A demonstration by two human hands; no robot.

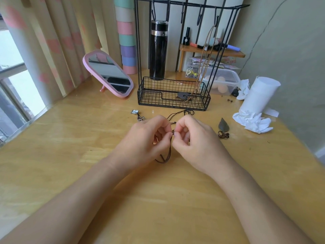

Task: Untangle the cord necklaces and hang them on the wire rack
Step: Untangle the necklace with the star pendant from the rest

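Wooden desk (pixel 70 173) beside curtained window (pixel 15 71)

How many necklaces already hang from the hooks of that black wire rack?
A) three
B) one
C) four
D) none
B: only one tan cord necklace hangs on the wire rack, its dark pendant lying down in the basket part. The other hooks are bare, while the left hand and right hand pinch a dark cord over the table.
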